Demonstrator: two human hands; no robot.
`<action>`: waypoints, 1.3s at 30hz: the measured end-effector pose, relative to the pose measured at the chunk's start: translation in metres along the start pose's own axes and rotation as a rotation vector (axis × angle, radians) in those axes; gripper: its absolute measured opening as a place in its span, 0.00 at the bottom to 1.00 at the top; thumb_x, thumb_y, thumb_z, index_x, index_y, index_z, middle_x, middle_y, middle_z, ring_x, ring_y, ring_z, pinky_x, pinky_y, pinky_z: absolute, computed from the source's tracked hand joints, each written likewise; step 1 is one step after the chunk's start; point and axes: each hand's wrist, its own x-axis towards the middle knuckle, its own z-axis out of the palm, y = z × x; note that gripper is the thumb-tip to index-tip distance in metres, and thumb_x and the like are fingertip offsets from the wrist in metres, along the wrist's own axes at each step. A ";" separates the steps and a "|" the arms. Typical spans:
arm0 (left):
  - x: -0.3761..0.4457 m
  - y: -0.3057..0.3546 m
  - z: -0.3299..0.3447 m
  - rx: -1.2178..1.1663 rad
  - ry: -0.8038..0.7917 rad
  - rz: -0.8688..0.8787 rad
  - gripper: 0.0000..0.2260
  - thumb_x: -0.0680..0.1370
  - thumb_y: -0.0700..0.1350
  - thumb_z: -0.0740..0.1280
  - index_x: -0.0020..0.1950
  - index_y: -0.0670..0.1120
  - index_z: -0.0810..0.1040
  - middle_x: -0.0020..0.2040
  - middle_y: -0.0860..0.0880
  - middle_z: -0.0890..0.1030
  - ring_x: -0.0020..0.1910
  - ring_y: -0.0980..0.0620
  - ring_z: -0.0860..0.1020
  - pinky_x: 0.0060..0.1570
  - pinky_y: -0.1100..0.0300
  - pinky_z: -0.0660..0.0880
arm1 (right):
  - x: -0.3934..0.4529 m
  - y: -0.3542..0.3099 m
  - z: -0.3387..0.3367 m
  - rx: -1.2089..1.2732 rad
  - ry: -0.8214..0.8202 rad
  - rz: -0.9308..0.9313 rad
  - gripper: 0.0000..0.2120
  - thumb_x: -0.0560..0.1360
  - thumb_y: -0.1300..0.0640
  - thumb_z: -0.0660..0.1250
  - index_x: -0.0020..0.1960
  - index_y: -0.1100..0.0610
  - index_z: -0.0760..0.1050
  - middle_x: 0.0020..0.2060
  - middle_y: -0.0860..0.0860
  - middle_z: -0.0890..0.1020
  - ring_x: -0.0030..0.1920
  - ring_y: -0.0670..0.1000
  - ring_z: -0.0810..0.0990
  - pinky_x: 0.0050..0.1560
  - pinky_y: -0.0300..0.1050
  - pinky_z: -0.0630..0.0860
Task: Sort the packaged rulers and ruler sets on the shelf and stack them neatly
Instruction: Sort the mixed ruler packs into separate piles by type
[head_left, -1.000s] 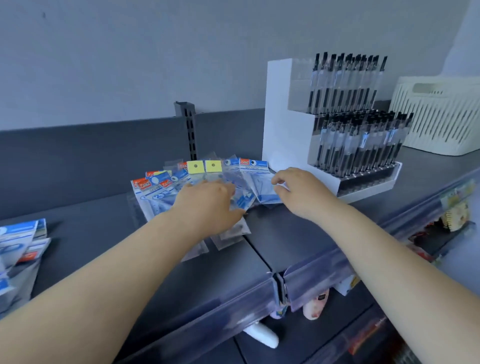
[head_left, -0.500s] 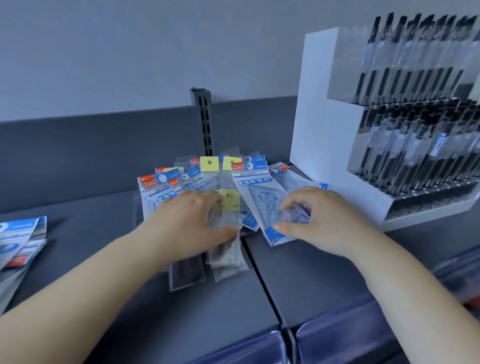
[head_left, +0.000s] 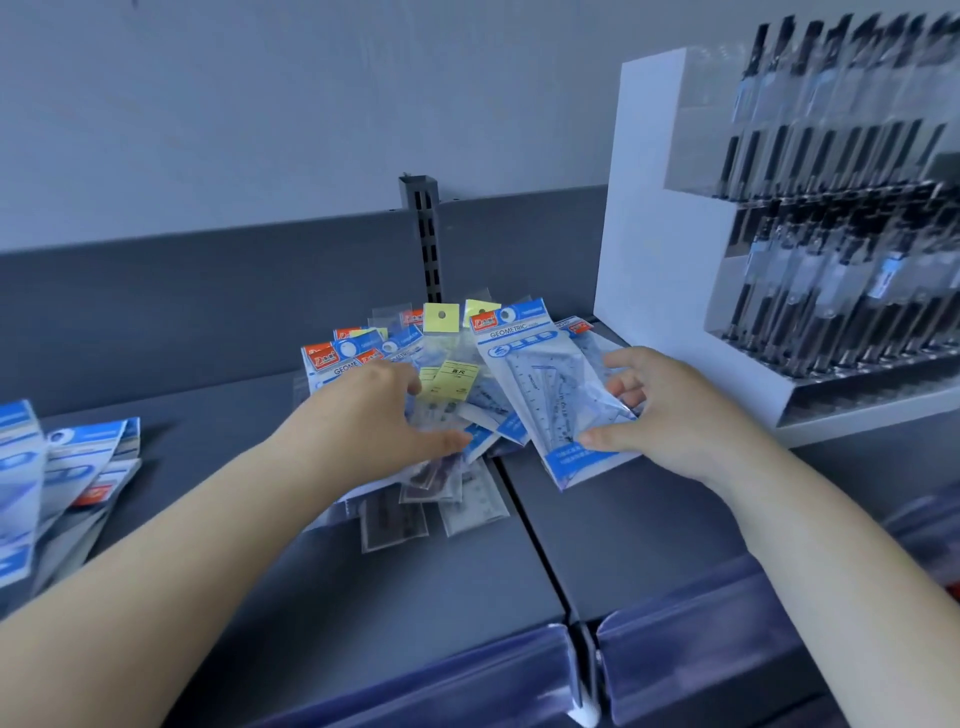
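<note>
While the left hand (head_left: 363, 415) presses flat on the fanned packets (head_left: 441, 374) mid-shelf (head_left: 260, 597), the right hand (head_left: 670, 410) pinches a geometric set (head_left: 540, 384): light, slippery, best gripped by its stiffer edges.

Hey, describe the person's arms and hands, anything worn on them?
Both forearms are bare as far as the frame shows: no sleeves in view. The left hand and right hand wear no gloves, and no rings, watch or bracelets are visible. Nails look short and unpainted.
</note>
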 end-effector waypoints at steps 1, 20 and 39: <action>0.000 0.000 -0.002 0.009 -0.026 -0.026 0.27 0.68 0.65 0.69 0.58 0.48 0.73 0.46 0.53 0.75 0.44 0.52 0.74 0.43 0.59 0.71 | 0.000 0.000 0.000 0.033 0.002 0.005 0.38 0.64 0.60 0.78 0.70 0.54 0.65 0.53 0.49 0.76 0.50 0.49 0.75 0.52 0.44 0.72; 0.003 -0.018 -0.043 -0.917 -0.030 -0.168 0.06 0.77 0.31 0.60 0.45 0.38 0.75 0.27 0.46 0.76 0.20 0.52 0.71 0.23 0.62 0.71 | -0.011 -0.016 -0.010 0.665 -0.028 -0.056 0.11 0.71 0.72 0.66 0.48 0.58 0.77 0.42 0.53 0.84 0.43 0.54 0.82 0.47 0.50 0.77; -0.218 -0.134 -0.086 -1.282 0.215 -0.110 0.08 0.76 0.30 0.64 0.50 0.40 0.76 0.37 0.47 0.83 0.31 0.51 0.81 0.29 0.59 0.80 | -0.150 -0.133 0.130 1.050 -0.144 -0.142 0.14 0.72 0.71 0.65 0.53 0.57 0.76 0.48 0.55 0.84 0.46 0.52 0.84 0.42 0.45 0.78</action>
